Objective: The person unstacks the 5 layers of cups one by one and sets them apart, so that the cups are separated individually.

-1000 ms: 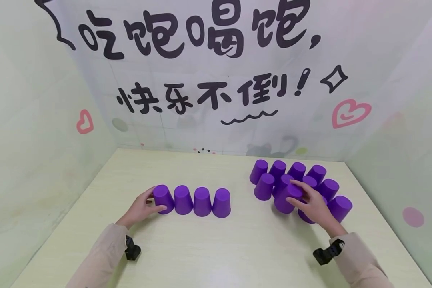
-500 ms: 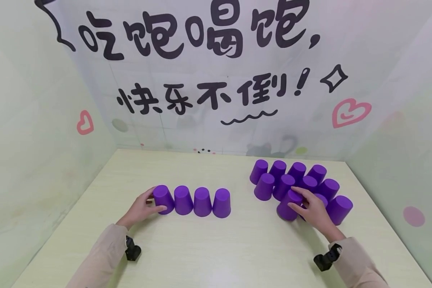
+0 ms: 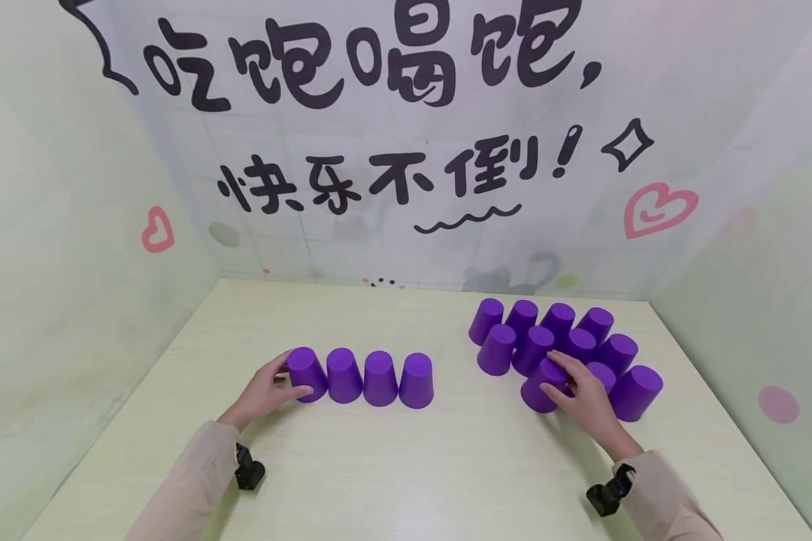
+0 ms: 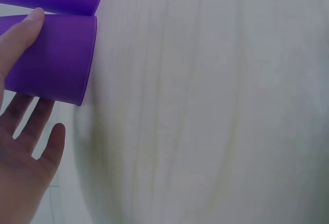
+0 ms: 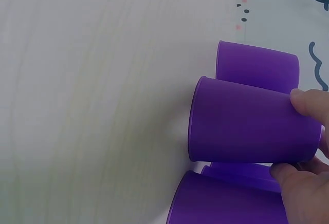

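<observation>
In the head view, several upside-down purple cups stand in a row on the left half of the table. My left hand (image 3: 268, 389) holds the leftmost purple cup (image 3: 307, 374), its thumb at the near side and fingers around behind. The left wrist view shows the thumb (image 4: 23, 36) lying against that cup's wall. To the right, my right hand (image 3: 585, 398) grips another upside-down purple cup (image 3: 537, 389) near its closed top, at the front of a cluster. Seen from the right wrist, thumb and fingers pinch this cup (image 5: 252, 121) by its narrow end. Whether its rim touches the table is hard to tell.
The cluster of upside-down purple cups (image 3: 497, 349) stands close together at the back right of the pale wooden table (image 3: 379, 473). A printed wall (image 3: 379, 248) closes off the back, with side walls left and right. Black wrist cameras (image 3: 249, 467) sit at both sleeves.
My right hand has brought its cup slightly down and toward the front of the table, and the cup now stands straighter. Over the last half second it barely moves. My left hand stays put.
</observation>
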`<state>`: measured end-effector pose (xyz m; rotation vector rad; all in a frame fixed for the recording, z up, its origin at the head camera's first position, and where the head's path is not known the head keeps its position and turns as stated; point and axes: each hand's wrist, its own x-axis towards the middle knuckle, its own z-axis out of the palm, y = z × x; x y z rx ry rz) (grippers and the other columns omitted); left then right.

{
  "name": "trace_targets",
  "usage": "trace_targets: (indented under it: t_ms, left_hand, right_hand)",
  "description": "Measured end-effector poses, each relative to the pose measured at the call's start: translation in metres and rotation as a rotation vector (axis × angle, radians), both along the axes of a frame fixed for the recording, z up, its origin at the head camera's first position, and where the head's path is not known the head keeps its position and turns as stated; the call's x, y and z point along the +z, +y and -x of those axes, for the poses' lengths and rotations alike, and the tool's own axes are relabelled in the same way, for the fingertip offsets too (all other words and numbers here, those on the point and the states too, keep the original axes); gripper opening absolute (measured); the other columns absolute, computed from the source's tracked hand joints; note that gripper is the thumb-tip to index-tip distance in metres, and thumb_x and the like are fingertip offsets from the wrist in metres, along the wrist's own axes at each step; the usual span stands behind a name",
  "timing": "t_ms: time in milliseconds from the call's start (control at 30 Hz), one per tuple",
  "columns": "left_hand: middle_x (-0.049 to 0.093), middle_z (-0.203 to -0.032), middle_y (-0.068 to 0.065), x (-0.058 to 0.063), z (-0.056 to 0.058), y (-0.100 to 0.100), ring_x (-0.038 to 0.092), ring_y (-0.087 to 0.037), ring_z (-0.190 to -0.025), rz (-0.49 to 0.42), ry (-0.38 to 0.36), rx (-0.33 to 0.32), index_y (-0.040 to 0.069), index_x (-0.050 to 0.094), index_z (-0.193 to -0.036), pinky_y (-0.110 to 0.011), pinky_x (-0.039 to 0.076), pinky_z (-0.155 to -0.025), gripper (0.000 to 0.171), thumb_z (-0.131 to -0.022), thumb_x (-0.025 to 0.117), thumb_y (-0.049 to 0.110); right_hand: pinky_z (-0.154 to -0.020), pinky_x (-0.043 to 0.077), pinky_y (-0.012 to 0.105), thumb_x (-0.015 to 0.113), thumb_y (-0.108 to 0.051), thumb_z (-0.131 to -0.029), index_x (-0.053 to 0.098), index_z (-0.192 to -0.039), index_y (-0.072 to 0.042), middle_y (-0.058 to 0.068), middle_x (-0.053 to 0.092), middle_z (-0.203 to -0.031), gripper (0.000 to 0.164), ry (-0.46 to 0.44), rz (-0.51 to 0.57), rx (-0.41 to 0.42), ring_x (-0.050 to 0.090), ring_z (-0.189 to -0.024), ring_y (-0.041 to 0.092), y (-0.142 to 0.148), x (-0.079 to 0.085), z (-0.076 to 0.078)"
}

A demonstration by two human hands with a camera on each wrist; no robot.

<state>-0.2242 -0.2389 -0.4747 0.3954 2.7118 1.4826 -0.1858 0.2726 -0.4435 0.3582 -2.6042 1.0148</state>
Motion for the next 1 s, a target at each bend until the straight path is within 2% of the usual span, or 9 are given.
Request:
trace_targets:
  t_ms: [167,233,367,467,600,667,700,867,1000]
  left_hand:
    - [0.050,-0.121,-0.014,0.001,0.001,0.001,0.049,-0.034,-0.105,-0.001,0.014,-0.012,0.009,0.042,-0.129,-0.048,0.042,-0.086,0.069,-0.072,0.073,0.030]
    - [0.051,-0.121,-0.014,0.001,0.001,0.001,0.049,-0.034,-0.105,0.001,0.018,-0.015,0.009,0.042,-0.129,-0.048,0.042,-0.086,0.068,-0.072,0.073,0.030]
    - [0.051,-0.121,-0.014,0.001,0.001,0.001,0.049,-0.033,-0.105,0.004,0.020,-0.018,0.009,0.042,-0.129,-0.047,0.042,-0.086,0.068,-0.072,0.073,0.030]
    - [0.051,-0.121,-0.014,0.002,0.001,0.001,0.048,-0.033,-0.105,0.001,0.024,-0.017,0.009,0.042,-0.129,-0.048,0.042,-0.086,0.068,-0.072,0.073,0.029]
    - [0.051,-0.121,-0.014,0.003,0.000,0.001,0.048,-0.033,-0.106,0.003,0.029,-0.017,0.009,0.042,-0.129,-0.048,0.041,-0.086,0.067,-0.072,0.073,0.029]
    - [0.051,-0.121,-0.014,0.003,0.000,0.001,0.048,-0.033,-0.106,0.002,0.031,-0.022,0.009,0.042,-0.129,-0.048,0.041,-0.086,0.066,-0.073,0.073,0.028]
    - [0.051,-0.121,-0.014,0.003,0.000,0.001,0.048,-0.033,-0.106,0.004,0.035,-0.024,0.009,0.042,-0.129,-0.048,0.041,-0.086,0.066,-0.073,0.072,0.028]
    - [0.051,-0.120,-0.013,0.004,0.000,0.001,0.047,-0.032,-0.107,-0.005,0.041,-0.033,0.009,0.043,-0.128,-0.048,0.041,-0.087,0.066,-0.073,0.072,0.027]
    - [0.051,-0.121,-0.014,0.004,0.000,0.000,0.047,-0.032,-0.107,-0.007,0.033,-0.028,0.008,0.042,-0.129,-0.048,0.040,-0.087,0.067,-0.073,0.073,0.027]
  right_hand:
    - [-0.083,0.042,0.042,0.071,-0.004,-0.073,0.050,-0.119,0.006,0.025,0.045,-0.123,0.052,0.021,-0.030,-0.013,0.045,-0.108,0.041,-0.001,0.002,-0.001]
    - [-0.082,0.040,0.047,0.071,-0.005,-0.073,0.049,-0.119,0.007,0.026,0.044,-0.124,0.053,0.020,-0.033,-0.013,0.044,-0.109,0.043,-0.002,0.006,-0.002]
    - [-0.087,0.036,0.049,0.071,-0.008,-0.074,0.047,-0.121,0.006,0.026,0.042,-0.126,0.055,0.038,-0.046,-0.005,0.040,-0.112,0.044,-0.004,0.019,-0.002]
    - [-0.091,0.035,0.043,0.070,-0.010,-0.075,0.047,-0.123,0.005,0.023,0.044,-0.127,0.055,0.059,-0.035,0.012,0.039,-0.114,0.041,-0.008,0.032,0.002]
    - [-0.092,0.036,0.034,0.068,-0.008,-0.077,0.045,-0.125,0.004,0.020,0.045,-0.127,0.054,0.056,0.060,0.077,0.040,-0.116,0.037,-0.024,0.052,0.010]
    - [-0.092,0.037,0.032,0.068,-0.006,-0.078,0.046,-0.124,0.005,0.021,0.046,-0.126,0.053,0.054,0.116,0.120,0.042,-0.114,0.036,-0.036,0.060,0.015]
    - [-0.091,0.037,0.035,0.067,-0.005,-0.078,0.046,-0.124,0.006,0.021,0.046,-0.124,0.052,0.054,0.146,0.144,0.043,-0.114,0.036,-0.043,0.062,0.017]
    - [-0.091,0.040,0.039,0.065,-0.002,-0.079,0.047,-0.121,0.008,0.023,0.049,-0.120,0.047,0.024,0.278,0.240,0.046,-0.110,0.036,-0.082,0.062,0.031]
    - [-0.089,0.042,0.040,0.065,-0.002,-0.079,0.047,-0.121,0.008,0.024,0.050,-0.119,0.047,-0.028,0.328,0.288,0.048,-0.108,0.036,-0.116,0.058,0.035]
